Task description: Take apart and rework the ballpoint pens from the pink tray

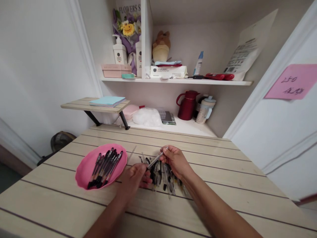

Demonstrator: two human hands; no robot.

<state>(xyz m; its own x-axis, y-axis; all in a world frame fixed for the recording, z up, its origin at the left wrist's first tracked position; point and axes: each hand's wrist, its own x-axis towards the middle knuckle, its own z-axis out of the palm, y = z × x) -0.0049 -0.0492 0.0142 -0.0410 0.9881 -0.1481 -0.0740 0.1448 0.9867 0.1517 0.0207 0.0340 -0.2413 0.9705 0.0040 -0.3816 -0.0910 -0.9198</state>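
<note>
Between my two hands runs a slim pen (156,160), slanting up to the right. My left hand (135,175) is closed on its lower, dark end, and the fingers of my right hand (174,158) pinch its upper, clear end. Below and behind them lies a loose pile of pen parts (164,177), clear barrels and black caps, partly hidden by my hands. Left of my left hand stands a pink scalloped bowl (83,168) with several black-capped pens (106,167) lying side by side in it.
A thin clear tube (132,152) lies right of the bowl. The slatted table (223,172) meets a white cabinet holding a red jug (187,107), a light cup (205,110) and a plastic bag (147,117). A small raised stand (86,105) carries blue paper (107,100).
</note>
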